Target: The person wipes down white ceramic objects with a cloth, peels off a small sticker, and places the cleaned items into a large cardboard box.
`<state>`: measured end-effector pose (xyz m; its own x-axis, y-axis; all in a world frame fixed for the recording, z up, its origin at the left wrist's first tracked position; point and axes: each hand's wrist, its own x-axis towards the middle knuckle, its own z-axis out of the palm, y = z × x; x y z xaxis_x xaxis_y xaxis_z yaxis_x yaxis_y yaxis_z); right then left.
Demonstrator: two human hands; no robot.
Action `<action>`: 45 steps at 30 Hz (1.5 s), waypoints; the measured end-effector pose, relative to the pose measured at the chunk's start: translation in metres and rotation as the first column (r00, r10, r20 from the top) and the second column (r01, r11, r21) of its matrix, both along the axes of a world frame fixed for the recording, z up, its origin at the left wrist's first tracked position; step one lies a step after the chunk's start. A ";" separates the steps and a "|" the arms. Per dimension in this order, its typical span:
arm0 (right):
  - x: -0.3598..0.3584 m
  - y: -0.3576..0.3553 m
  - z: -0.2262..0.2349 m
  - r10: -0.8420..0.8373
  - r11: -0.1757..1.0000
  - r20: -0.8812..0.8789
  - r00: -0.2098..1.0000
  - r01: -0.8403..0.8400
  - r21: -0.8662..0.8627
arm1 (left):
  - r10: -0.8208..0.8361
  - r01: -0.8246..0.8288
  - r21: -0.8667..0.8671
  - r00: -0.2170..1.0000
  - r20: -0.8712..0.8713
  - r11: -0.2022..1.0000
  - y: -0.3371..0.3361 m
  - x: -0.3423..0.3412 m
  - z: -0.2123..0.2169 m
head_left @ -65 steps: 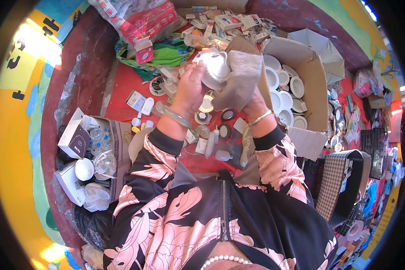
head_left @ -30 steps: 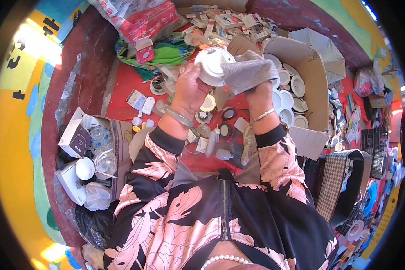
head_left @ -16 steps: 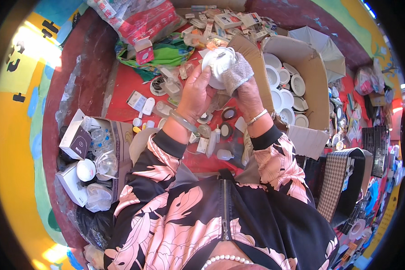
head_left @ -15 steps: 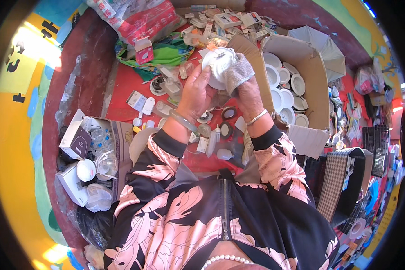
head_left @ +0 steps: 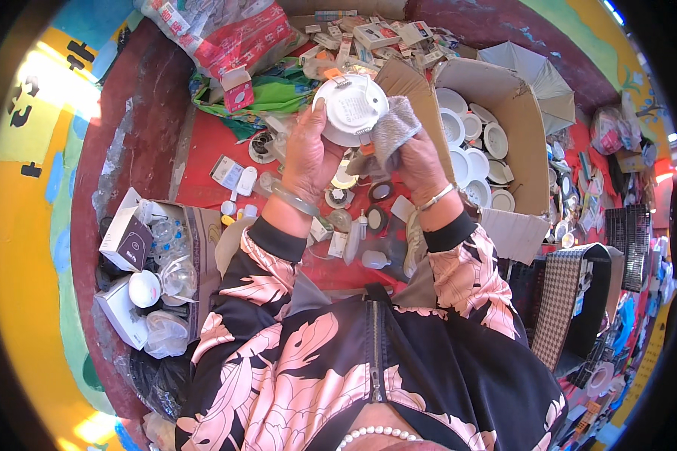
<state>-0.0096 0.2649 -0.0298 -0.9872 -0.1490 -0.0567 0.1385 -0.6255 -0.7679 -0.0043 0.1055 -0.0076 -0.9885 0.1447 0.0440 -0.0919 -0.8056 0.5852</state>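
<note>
A round white recessed downlight [head_left: 351, 107] with orange-tipped spring clips is held up in front of me, its labelled back toward me. My left hand [head_left: 308, 154] grips its left rim, thumb on the edge. A grey cloth [head_left: 396, 129] is bunched in my right hand [head_left: 423, 161], whose fingers are mostly hidden behind it. The cloth touches the lamp's right edge. Below the hands, small lamp parts, dark round fittings [head_left: 377, 219] and a white bulb [head_left: 376, 259] lie on a red sheet [head_left: 210, 143].
At right stands an open cardboard box [head_left: 530, 143] of white round lamps. A carton [head_left: 203, 248] of bulbs and small boxes sits at left. Small packages [head_left: 380, 34] pile up at the back, beside a red and white bag [head_left: 233, 37]. A checkered case [head_left: 553, 301] stands at right.
The downlight has turned to show its back more fully and shifted slightly left. The cloth has moved off its face to the right edge, hanging looser.
</note>
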 end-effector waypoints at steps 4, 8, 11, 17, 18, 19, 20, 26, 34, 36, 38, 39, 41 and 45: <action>0.004 -0.008 -0.001 -0.028 0.999 0.045 0.999 0.027 0.026 | 0.074 -0.070 -0.098 0.997 0.034 0.993 0.003 -0.001 -0.008; -0.001 -0.006 0.000 -0.182 0.982 -0.111 0.977 0.186 0.030 | -0.023 0.029 -0.141 0.999 0.047 0.990 0.002 0.001 -0.008; -0.005 0.015 0.009 -0.047 0.987 -0.109 0.993 0.063 0.147 | -0.156 0.177 -0.226 0.982 0.107 0.958 0.000 0.007 -0.012; 0.001 0.018 0.022 0.007 0.980 -0.062 0.998 0.006 0.197 | -0.228 0.246 -0.248 0.969 0.099 0.937 0.000 0.004 -0.013; 0.001 0.018 0.021 0.011 0.981 -0.042 0.999 -0.003 0.192 | -0.221 0.241 -0.252 0.970 0.103 0.937 0.000 0.003 -0.015; 0.000 0.016 0.021 0.017 0.982 -0.027 0.999 -0.012 0.188 | -0.189 0.211 -0.206 0.975 0.119 0.956 0.000 0.002 -0.016; 0.000 0.015 0.021 0.023 0.983 -0.014 1.000 -0.020 0.184 | -0.159 0.180 -0.160 0.978 0.134 0.971 0.001 -0.001 -0.017; 0.006 0.007 0.004 0.069 0.948 0.009 0.998 -0.068 0.311 | -0.017 0.016 0.017 0.996 0.088 1.000 -0.001 -0.011 -0.021; -0.020 0.028 -0.005 -0.016 0.994 0.085 0.996 0.007 0.109 | -0.125 0.136 -0.051 0.976 0.176 0.989 0.000 -0.001 -0.002; -0.018 0.034 0.000 0.069 0.978 0.074 0.995 -0.082 0.191 | -0.206 0.213 -0.030 0.966 0.155 0.977 -0.010 -0.006 -0.008; -0.014 0.039 0.013 0.175 0.926 0.174 0.969 -0.222 0.305 | -0.206 0.230 -0.118 0.960 0.188 0.966 -0.015 -0.008 -0.008; -0.012 0.040 0.016 0.220 0.888 0.228 0.949 -0.291 0.355 | -0.207 0.242 -0.160 0.957 0.203 0.957 -0.016 -0.007 -0.008; -0.013 0.041 0.007 0.199 0.917 0.198 0.960 -0.254 0.308 | -0.279 0.332 -0.271 0.936 0.216 0.904 -0.016 -0.004 -0.007; -0.014 0.046 0.012 0.244 0.897 0.212 0.946 -0.304 0.320 | -0.397 0.488 -0.386 0.870 0.294 0.783 -0.013 0.002 0.004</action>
<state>-0.0239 0.3106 -0.0177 -0.8824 -0.3542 -0.3097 0.4072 -0.2453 -0.8798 -0.0025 0.0923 -0.0037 -0.7923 0.5268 -0.3077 -0.5178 -0.3140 0.7958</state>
